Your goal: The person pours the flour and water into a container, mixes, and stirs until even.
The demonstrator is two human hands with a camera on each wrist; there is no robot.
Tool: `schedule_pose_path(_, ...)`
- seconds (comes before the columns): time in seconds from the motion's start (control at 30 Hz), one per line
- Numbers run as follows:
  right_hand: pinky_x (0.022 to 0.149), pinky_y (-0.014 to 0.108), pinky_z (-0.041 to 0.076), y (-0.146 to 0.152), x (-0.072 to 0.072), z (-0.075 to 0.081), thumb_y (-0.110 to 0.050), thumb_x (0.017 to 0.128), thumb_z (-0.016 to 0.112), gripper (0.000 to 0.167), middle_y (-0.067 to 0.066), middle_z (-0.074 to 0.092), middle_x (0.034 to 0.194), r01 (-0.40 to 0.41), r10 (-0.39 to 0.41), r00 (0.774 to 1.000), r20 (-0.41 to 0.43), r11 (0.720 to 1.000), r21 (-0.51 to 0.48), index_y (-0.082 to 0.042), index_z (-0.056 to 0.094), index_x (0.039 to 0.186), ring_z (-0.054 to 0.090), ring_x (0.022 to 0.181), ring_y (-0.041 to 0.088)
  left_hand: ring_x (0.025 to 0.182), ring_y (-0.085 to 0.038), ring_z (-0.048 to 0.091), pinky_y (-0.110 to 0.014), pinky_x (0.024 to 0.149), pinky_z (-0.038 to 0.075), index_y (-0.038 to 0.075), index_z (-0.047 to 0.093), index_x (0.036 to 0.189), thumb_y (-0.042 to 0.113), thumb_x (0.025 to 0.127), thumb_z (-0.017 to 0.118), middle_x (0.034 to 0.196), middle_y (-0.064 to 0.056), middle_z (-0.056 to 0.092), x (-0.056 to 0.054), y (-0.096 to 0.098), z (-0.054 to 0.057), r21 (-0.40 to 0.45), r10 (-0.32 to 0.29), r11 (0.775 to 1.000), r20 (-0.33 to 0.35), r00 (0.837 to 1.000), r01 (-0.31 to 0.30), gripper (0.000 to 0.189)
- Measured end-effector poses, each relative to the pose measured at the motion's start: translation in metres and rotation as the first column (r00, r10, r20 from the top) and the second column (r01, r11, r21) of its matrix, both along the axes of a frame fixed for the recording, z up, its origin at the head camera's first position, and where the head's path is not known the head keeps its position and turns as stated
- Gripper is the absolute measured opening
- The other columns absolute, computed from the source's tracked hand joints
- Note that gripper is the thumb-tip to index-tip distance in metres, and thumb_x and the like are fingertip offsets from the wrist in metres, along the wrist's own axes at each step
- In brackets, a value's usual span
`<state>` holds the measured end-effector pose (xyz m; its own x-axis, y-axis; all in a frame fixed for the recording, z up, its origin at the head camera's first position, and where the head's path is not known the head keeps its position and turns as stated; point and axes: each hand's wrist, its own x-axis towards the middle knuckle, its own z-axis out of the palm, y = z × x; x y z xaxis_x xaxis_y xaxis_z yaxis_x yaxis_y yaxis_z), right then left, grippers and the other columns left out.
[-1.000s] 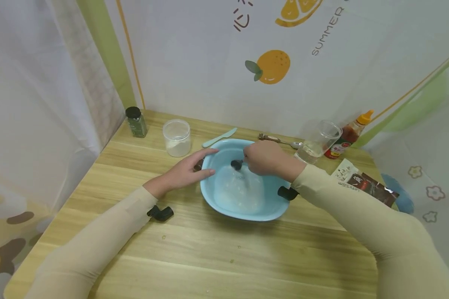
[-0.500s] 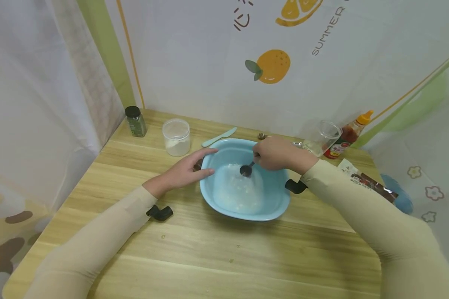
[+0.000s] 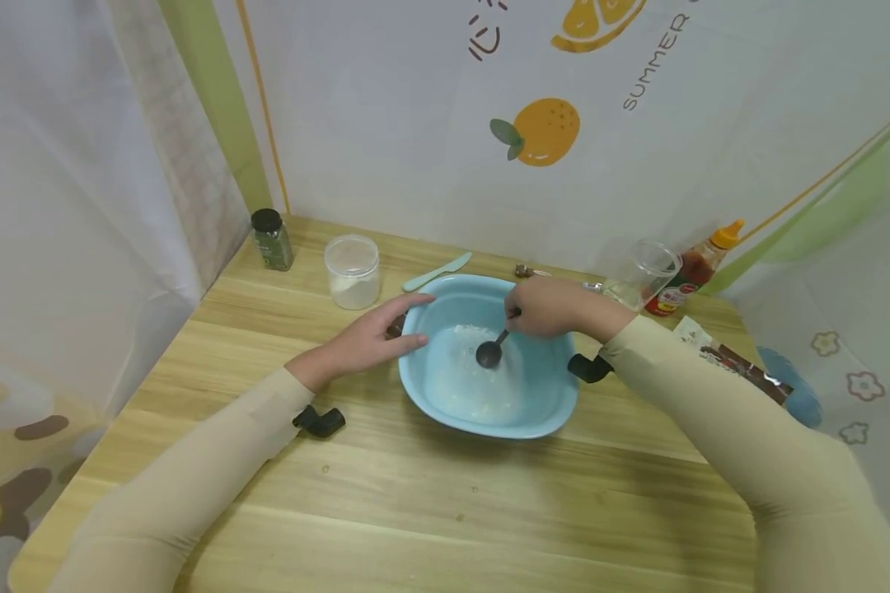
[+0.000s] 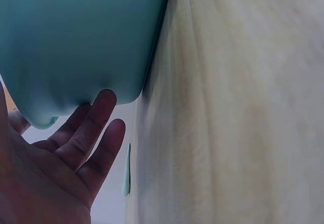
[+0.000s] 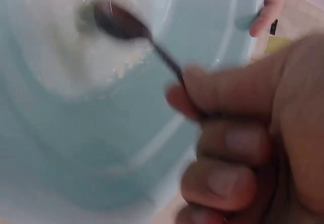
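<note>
Spoon travel: the dark spoon [image 3: 489, 354] has shifted toward the near side of the basin since a second ago, with the right hand [image 3: 540, 306] now farther to the right.
Table front: a few small drops lie on the wooden table [image 3: 415, 511].
Left hand: the left hand [image 3: 367, 339] holds the left rim, thumb bent over it, other fingers spread against the outer wall.
Basin: the light blue basin [image 3: 456, 301] stands between the two arms; whitish, wet-looking contents with pale flecks [image 3: 460, 387] cover its bottom.
Spoon grip: the right hand pinches the handle between thumb and forefinger, other fingers curled; the spoon's bowl is over the contents, contact unclear.
Right side: a brown-and-white packet [image 3: 745, 366] lies partly behind the sleeve.
Behind basin: a pale green knife [image 3: 439, 273].
Far left: an open jar of white powder [image 3: 353, 290], then a black-lidded jar [image 3: 273, 247].
Far right: a clear cup [image 3: 641, 272] beside an orange-capped bottle [image 3: 686, 280].
Backdrop: a fruit-printed curtain [image 3: 386, 107].
</note>
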<state>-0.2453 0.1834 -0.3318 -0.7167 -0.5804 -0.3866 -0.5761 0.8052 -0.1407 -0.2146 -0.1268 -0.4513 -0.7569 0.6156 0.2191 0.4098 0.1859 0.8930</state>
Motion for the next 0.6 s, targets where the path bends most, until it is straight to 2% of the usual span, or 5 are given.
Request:
schedule_pose_path(0.17,0.056,0.032,0.031,-0.015,-0.001,-0.002,-0.017,0.110,0.058,0.041,-0.004,0.034,0.064,0.095,-0.097,0.986,-0.136,0.995,-0.018,-0.018,0.046,0.070,0.034,0.059,0.014,0.112,-0.036,0.075,-0.039,0.086,0.069,0.005,0.042,0.168,0.015,0.109,0.069,0.143,-0.028,0.065,0.001,0.000,0.000,0.005,-0.008,1.000,0.016,1.000,0.008,0.066)
schedule_pose_path(0.3,0.057,0.033,0.040,-0.030,0.004,-0.007,-0.019,0.113,0.058,0.033,0.000,0.052,0.070,0.115,-0.120,0.984,-0.134,0.992,-0.050,-0.014,0.062,0.080,0.046,0.062,0.017,0.114,-0.039,0.075,-0.039,0.085,0.069,0.005,0.040,0.169,0.014,0.110,0.068,0.147,-0.028,0.062,0.001,-0.001,-0.001,0.017,-0.014,1.000,0.025,1.000,0.013,0.066)
schedule_pose_path(0.37,0.062,0.035,0.046,-0.034,0.007,-0.010,-0.020,0.114,0.059,0.026,0.001,0.065,0.081,0.089,-0.096,0.991,-0.097,0.993,-0.079,-0.010,0.073,0.095,0.054,0.068,0.018,0.116,-0.039,0.075,-0.039,0.086,0.069,0.004,0.040,0.169,0.015,0.110,0.068,0.150,-0.028,0.061,0.001,-0.001,-0.001,0.022,-0.018,1.000,0.026,0.999,0.018,0.066)
schedule_pose_path(0.47,0.070,0.036,0.053,-0.034,0.010,-0.013,-0.022,0.114,0.063,0.020,0.000,0.073,0.095,-0.006,0.002,0.999,-0.040,0.995,-0.104,-0.010,0.078,0.109,0.062,0.076,0.016,0.118,-0.038,0.075,-0.040,0.088,0.068,0.005,0.040,0.169,0.016,0.110,0.068,0.150,-0.027,0.062,0.000,-0.001,-0.002,0.016,-0.020,1.000,0.021,1.000,0.020,0.066)
schedule_pose_path(0.6,0.074,0.037,0.055,-0.026,0.010,-0.011,-0.022,0.111,0.069,0.015,-0.004,0.074,0.094,-0.108,0.107,0.994,-0.021,0.986,-0.125,-0.013,0.080,0.106,0.063,0.079,0.014,0.116,-0.036,0.075,-0.041,0.090,0.068,0.006,0.041,0.169,0.017,0.110,0.068,0.145,-0.026,0.064,0.000,-0.001,-0.001,0.001,-0.009,1.000,0.017,1.000,0.009,0.066)
